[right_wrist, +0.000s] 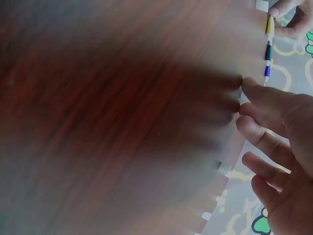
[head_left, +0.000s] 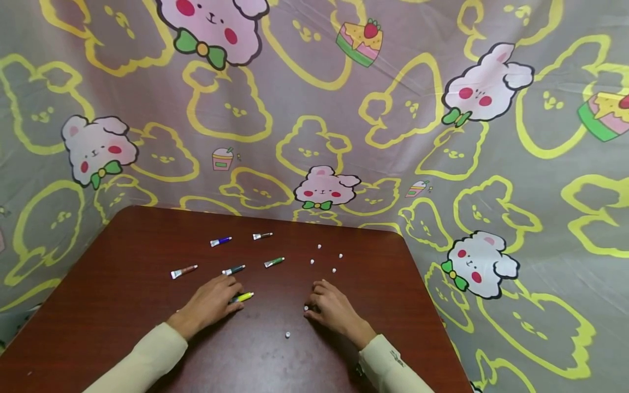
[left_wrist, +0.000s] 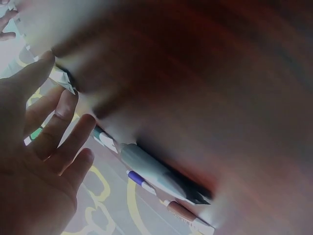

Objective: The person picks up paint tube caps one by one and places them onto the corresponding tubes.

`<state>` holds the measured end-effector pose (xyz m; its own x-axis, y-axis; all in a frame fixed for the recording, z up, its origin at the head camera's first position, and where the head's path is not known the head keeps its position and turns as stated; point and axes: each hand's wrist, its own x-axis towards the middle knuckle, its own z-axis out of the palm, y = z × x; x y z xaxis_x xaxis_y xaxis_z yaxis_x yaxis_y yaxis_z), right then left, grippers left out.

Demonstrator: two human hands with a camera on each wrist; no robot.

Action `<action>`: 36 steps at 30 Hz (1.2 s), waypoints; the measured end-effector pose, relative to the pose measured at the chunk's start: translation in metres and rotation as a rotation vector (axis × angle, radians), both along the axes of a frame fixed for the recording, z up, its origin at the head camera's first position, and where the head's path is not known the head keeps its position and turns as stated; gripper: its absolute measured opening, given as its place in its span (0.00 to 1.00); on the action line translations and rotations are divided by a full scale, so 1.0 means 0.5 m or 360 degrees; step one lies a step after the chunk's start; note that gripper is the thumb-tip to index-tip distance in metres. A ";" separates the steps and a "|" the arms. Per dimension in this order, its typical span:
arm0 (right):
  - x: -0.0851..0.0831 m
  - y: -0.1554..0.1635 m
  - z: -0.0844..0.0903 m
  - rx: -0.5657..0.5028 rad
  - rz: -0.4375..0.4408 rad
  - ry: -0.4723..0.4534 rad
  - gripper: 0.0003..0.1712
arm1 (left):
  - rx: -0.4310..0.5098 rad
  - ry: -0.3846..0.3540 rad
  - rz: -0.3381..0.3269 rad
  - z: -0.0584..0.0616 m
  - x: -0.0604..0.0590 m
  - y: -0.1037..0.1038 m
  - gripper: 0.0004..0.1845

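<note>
In the head view my left hand (head_left: 211, 305) rests low on the table, thumb and forefinger pinching a small yellow paint tube (head_left: 243, 297). Its crimped silver end (left_wrist: 63, 78) shows between those fingertips in the left wrist view; the other fingers are spread loosely. A teal paint tube (head_left: 233, 270) lies just beyond the knuckles. Opposite, my right hand (head_left: 336, 309) has a tiny white cap (head_left: 306, 308) between thumb and forefinger, right at the tabletop. A pale tube (left_wrist: 156, 171) lies by the left hand, mostly hidden by the wrist in the head view.
Brown (head_left: 184, 272), blue (head_left: 221, 241), dark (head_left: 262, 236) and green (head_left: 274, 262) paint tubes lie farther back on the dark red wooden table (head_left: 147, 234). Several white caps (head_left: 334, 270) sit beyond the right hand; another cap (head_left: 287, 334) is nearer. A patterned curtain (head_left: 304, 98) borders the table.
</note>
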<state>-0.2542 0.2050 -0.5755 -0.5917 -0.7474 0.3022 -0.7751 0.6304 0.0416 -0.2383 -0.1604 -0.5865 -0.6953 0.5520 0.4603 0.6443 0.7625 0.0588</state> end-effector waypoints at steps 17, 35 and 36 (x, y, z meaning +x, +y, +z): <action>-0.001 -0.011 -0.005 -0.0061 0.0004 0.0016 0.06 | -0.0024 0.0192 0.0025 -0.010 -0.004 0.009 0.17; 0.010 -0.012 0.012 -0.0053 -0.0124 -0.0154 0.03 | 0.0041 0.0248 0.0014 -0.008 -0.004 0.018 0.17; 0.012 -0.013 0.014 -0.0048 -0.0147 -0.0158 0.03 | 0.0035 0.0241 0.0018 -0.006 -0.004 0.019 0.17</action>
<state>-0.2484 0.1986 -0.5686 -0.6857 -0.6798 0.2602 -0.7131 0.6991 -0.0528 -0.2401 -0.1510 -0.5895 -0.6232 0.5330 0.5723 0.6384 0.7694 -0.0214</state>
